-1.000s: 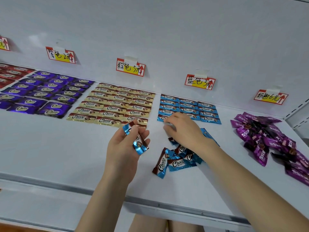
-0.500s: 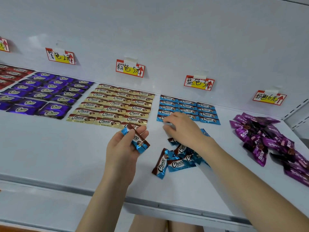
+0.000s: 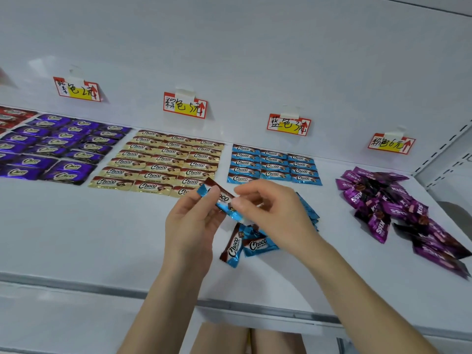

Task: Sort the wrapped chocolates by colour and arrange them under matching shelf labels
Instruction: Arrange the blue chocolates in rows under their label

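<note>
Pinching a blue-and-brown foil-wrapped chocolate (image 3: 224, 198) between them, the left hand (image 3: 194, 226) grips its 10 o'clock end and the right hand (image 3: 270, 213) its 4 o'clock end (the long axis runs that way) above the white shelf (image 3: 76, 226). The right hand hides part of the loose blue chocolate heap (image 3: 255, 245) at its 7 o'clock.

The shelf (image 3: 76, 226) is plain white. Each of the four labels (image 3: 185, 105) is white with a red border, a yellow patch, black handwriting and a red arrow. The red chocolates (image 3: 12, 116) at far left carry pale lettering. The purple chocolates (image 3: 58, 149) are deep violet with white "Choco" script. The gold chocolates (image 3: 163, 162) are pale gold with a brown corner. The blue chocolates (image 3: 273, 166) in rows, the loose blue chocolates (image 3: 255, 245) and the lifted chocolate (image 3: 222, 200) are bright blue with brown. The magenta chocolates (image 3: 390, 208) show pink lettering.
</note>
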The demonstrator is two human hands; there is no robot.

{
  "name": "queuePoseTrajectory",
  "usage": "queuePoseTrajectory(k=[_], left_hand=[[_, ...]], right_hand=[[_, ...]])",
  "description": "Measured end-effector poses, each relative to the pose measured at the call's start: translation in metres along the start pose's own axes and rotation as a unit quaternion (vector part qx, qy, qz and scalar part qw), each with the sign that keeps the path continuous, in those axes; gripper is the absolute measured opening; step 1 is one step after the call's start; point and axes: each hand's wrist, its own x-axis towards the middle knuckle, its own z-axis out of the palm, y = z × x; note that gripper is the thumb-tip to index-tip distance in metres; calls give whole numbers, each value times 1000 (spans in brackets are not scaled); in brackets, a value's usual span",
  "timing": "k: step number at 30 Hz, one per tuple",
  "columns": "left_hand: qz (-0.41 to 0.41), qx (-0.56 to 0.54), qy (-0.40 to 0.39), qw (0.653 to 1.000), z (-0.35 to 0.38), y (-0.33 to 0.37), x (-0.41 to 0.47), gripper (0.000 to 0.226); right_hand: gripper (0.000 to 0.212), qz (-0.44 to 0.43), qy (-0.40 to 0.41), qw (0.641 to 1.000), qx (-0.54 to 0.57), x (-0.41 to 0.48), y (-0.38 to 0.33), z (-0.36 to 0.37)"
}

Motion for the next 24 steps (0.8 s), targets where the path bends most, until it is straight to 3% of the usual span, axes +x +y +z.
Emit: queuePoseTrajectory(k=[3, 6, 9, 11, 15, 17, 19, 21, 24], left_hand=[[-26, -24, -24, 999, 2, -3, -3, 18], [-47, -10, -28, 998, 6, -7, -7, 17], [-42, 15, -14, 999, 10, -12, -10, 10], [-34, 22, -8, 999, 13, -15, -10, 7], [-36, 47, -11, 998, 18, -20, -6, 7], [-31, 75, -22, 996, 21, -22, -2, 7], [16, 175, -27, 984, 22, -27, 3, 7], [109, 353, -31, 929, 21, -35, 9, 9], [227, 593, -96, 767, 21, -44, 15, 31]], right_hand=[[26, 3, 16, 999, 49, -11, 1, -4], [22, 21, 15, 998, 48, -17, 5, -14], [9, -5, 55, 997, -50, -24, 10, -20], [16, -67, 86, 985, -130, -28, 11, -23], [28, -132, 40, 966, -220, -30, 16, -28], [25, -122, 17, 969, -213, -24, 24, -38], [22, -71, 19, 980, -184, -12, 38, -54], [23, -3, 49, 984, -172, 4, 57, -73], [26, 62, 46, 976, -202, 24, 85, -94]])
